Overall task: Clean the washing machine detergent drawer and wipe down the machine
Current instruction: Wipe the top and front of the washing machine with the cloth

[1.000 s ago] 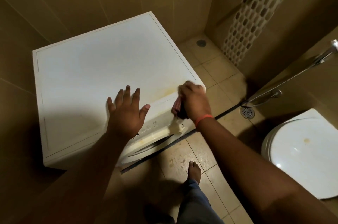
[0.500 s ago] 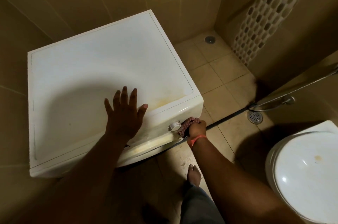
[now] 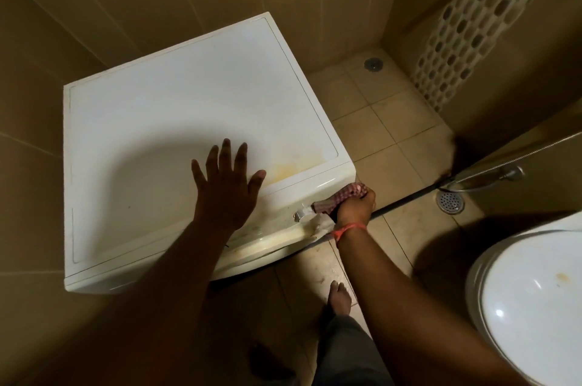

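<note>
The washing machine [image 3: 195, 140] stands in the corner by the tiled walls, and the wiping is partly done, I think. The right hand [image 3: 355, 204] has its fingers curled tight round a checked cloth [image 3: 341, 195], which it holds against the front corner near the knob [image 3: 300, 213]. The left hand [image 3: 225, 189] lies flat on top, fingers spread. A yellow stain [image 3: 283, 170] on the lid looks unwiped — the front edge looks grubby too. The detergent drawer cannot be seen. No words can be read.

The right hand [image 3: 356, 206] has dropped the cloth [image 3: 341, 195] from the top edge — onto the front panel's corner.
</note>
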`<state>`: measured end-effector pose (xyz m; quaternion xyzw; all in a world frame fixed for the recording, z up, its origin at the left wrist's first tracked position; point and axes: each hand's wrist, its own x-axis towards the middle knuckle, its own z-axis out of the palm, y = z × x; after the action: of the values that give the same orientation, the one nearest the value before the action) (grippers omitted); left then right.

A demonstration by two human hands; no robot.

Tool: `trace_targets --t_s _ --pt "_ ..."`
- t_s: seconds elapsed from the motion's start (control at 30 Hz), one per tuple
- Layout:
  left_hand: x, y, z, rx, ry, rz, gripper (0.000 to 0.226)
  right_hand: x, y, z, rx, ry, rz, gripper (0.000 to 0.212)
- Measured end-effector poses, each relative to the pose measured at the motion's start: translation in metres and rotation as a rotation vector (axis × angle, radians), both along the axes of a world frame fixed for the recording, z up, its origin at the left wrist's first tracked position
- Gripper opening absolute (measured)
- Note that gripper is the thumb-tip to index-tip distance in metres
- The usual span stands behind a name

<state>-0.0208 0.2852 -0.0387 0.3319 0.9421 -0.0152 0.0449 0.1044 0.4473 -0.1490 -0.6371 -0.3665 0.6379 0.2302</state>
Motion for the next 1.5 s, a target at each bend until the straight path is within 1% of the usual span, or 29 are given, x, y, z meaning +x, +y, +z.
trace_targets --t_s 0.07,0.1,0.17,0.23,0.3,0.37,0.5,0.6,0.67,0.73,0.8,0.93,1.0,1.1,1.2,1.27,1.37,1.43,1.5 --pt "0.002 -0.004 0.000 0.001 0.000 -0.004 0.076 0.001 -0.001 -0.018 -0.170 0.061 -0.022 0.049" --pt "0.004 -0.006 0.001 0.000 -0.002 -0.006 0.077 -0.001 -0.005 -0.015 -0.235 0.086 -0.028 0.050" --pt "0.006 -0.015 0.000 0.000 -0.006 -0.009 0.077 -0.003 -0.018 0.001 -0.315 0.169 -0.034 0.039" --pt "0.007 -0.026 0.001 -0.008 -0.004 -0.013 0.078 -0.004 -0.041 0.006 -0.358 0.180 0.004 0.026" --pt "0.009 -0.038 0.003 -0.009 0.005 -0.016 0.078 -0.004 -0.064 -0.001 -0.403 0.219 0.043 0.023" --pt "0.007 -0.050 0.005 -0.012 0.009 -0.016 0.076 -0.001 -0.084 -0.003 -0.463 0.213 0.042 0.026" --pt "0.003 -0.078 0.012 -0.004 0.024 -0.004 0.074 -0.002 -0.126 0.013 -0.461 0.236 0.023 0.042" --pt "0.001 -0.099 0.014 -0.001 0.038 0.003 0.073 -0.022 -0.145 0.033 -0.385 0.280 -0.003 0.041" --pt "-0.001 -0.112 0.013 -0.007 0.037 0.010 0.073 -0.040 -0.155 0.048 -0.294 0.261 -0.043 0.036" --pt "-0.003 -0.122 0.012 -0.012 0.030 0.015 0.073 -0.053 -0.161 0.064 -0.169 0.166 -0.064 0.033" --pt "-0.005 -0.127 0.013 -0.017 0.029 0.009 0.074 -0.057 -0.166 0.073 -0.017 0.070 -0.013 0.036" --pt "-0.011 -0.129 0.018 0.044 0.044 -0.033 0.073 -0.041 -0.150 0.066 0.262 -0.038 0.027 0.043" --pt "-0.014 -0.130 0.018 0.048 0.046 -0.035 0.075 -0.040 -0.150 0.066 0.355 -0.117 0.099 0.041" --pt "-0.012 -0.130 0.015 0.035 0.022 -0.017 0.078 -0.033 -0.164 0.071 0.556 -0.214 0.324 0.036" --pt "-0.008 -0.122 0.013 0.029 -0.010 -0.079 0.077 -0.027 -0.143 0.068 0.740 -0.283 0.457 0.021" --pt "-0.009 -0.117 0.012 0.029 -0.015 -0.100 0.076 -0.027 -0.110 0.069 0.789 -0.366 0.483 0.017" --pt "-0.014 -0.112 0.011 0.018 -0.003 -0.073 0.077 -0.022 -0.057 0.073 0.829 -0.477 0.432 0.019" --pt "-0.015 -0.107 0.012 0.010 -0.010 -0.055 0.078 -0.017 -0.027 0.072 0.829 -0.501 0.391 0.018" --pt "-0.015 -0.100 0.013 0.005 -0.011 -0.039 0.076 -0.014 -0.004 0.070 0.771 -0.476 0.318 0.020"
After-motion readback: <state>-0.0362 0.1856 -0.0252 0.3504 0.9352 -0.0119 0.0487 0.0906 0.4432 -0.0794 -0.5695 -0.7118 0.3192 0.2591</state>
